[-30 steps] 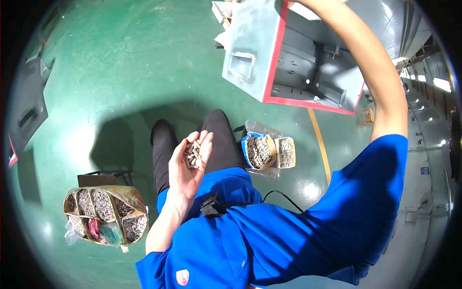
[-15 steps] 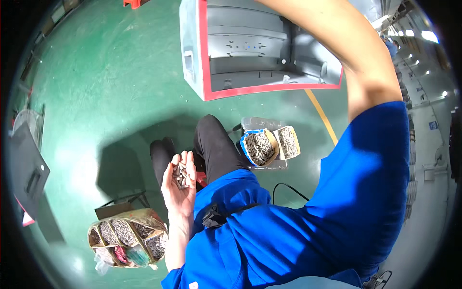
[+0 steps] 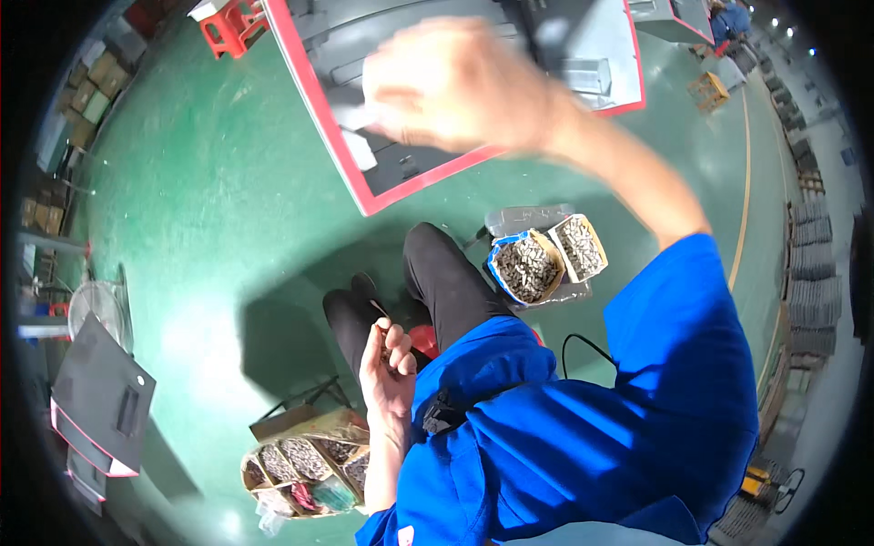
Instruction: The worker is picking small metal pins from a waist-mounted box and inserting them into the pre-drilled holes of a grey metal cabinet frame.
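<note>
Left grip (image 3: 390, 359) is closing around screws (image 3: 386, 350), keeping them ready; right hand (image 3: 455, 86), blurred, is reaching the panel (image 3: 437, 164), grip unclear.

A small cluster of grey metal screws (image 3: 386, 350) lay cupped in the curled left hand (image 3: 390, 364) above the lap, while the blurred right hand (image 3: 455, 86) was raised against the grey, red-edged metal cabinet (image 3: 364, 173) tilted on the floor.

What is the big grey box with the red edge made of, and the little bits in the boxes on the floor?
The grey cabinet looks like painted sheet metal: flat, smooth panels, red-painted rim. The small pieces look like bare metal, grey and glinting; too small to tell the kind.
</note>
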The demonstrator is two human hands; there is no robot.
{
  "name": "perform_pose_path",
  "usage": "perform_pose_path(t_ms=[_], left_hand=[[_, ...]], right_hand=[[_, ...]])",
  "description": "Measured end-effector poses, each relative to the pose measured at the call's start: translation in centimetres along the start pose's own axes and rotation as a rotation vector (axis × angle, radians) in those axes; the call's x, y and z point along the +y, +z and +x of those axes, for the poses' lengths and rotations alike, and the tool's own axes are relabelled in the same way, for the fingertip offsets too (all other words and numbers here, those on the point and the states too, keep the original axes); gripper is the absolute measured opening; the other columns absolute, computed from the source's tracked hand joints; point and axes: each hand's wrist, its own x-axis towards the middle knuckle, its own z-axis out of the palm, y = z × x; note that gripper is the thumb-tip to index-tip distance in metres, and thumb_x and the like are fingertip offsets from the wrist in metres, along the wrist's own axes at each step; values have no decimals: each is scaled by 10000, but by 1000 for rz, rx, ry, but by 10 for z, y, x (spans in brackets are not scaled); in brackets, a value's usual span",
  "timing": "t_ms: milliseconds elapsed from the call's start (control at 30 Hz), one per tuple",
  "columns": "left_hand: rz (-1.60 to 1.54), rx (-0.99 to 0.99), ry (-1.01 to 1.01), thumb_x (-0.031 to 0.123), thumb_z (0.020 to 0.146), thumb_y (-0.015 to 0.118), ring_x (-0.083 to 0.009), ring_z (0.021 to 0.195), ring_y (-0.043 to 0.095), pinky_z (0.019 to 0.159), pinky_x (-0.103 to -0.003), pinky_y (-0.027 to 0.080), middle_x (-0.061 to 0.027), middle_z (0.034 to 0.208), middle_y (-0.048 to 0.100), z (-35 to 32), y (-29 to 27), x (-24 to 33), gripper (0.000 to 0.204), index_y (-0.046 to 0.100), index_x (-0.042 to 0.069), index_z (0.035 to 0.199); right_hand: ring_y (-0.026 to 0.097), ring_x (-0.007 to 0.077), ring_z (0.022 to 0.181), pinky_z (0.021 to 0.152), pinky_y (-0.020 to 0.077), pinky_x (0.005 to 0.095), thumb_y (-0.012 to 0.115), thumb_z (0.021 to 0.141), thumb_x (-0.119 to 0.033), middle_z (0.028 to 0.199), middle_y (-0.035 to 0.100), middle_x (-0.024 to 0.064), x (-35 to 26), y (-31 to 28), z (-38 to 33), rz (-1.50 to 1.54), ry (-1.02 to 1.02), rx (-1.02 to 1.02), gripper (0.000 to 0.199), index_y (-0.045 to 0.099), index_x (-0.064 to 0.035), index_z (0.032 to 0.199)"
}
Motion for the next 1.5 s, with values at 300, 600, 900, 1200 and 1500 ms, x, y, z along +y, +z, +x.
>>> perform_pose_path(t_ms=[300, 600, 900, 1200, 1500], left_hand=[[420, 12, -162, 242, 889, 556, -51, 488, 387, 398, -174, 296, 47, 627, 428, 5, 25, -33, 146, 500, 137, 973], [753, -159, -163, 428, 934, 500, -53, 437, 314, 379, -197, 235, 28, 520, 391, 4, 35, -28, 371, 557, 78, 826], [609, -93, -208, 507, 946, 403, -48, 468, 307, 399, -186, 238, 19, 590, 404, 5, 46, -40, 481, 532, 49, 1009], [568, -71, -141, 296, 963, 459, -27, 486, 297, 406, -163, 222, 20, 642, 425, 1, 72, -37, 231, 541, 84, 929], [450, -36, 21, 241, 968, 464, -28, 502, 277, 426, -177, 194, 39, 637, 426, 4, 60, -8, 241, 580, 38, 1025]], right_hand=[[599, 231, 710, 639, 476, 349, 632, 763, -182, 753, 564, 67, -122, 87, -132, 870, 324, -147, 143, 583, -49, 745], [593, 217, 776, 673, 477, 342, 686, 741, -186, 802, 558, 58, -112, 69, -154, 1158, 588, -274, 156, 632, -57, 811], [561, 221, 774, 680, 475, 344, 689, 711, -175, 760, 554, 41, -105, 71, -164, 949, 376, -55, 141, 621, -53, 726], [570, 238, 750, 707, 463, 360, 666, 733, -156, 750, 584, 52, -103, 62, -153, 769, 272, 64, 113, 610, -64, 765], [591, 208, 689, 676, 426, 330, 744, 692, -141, 702, 620, 39, -79, 34, -137, 718, 468, 100, 154, 614, -62, 713]])
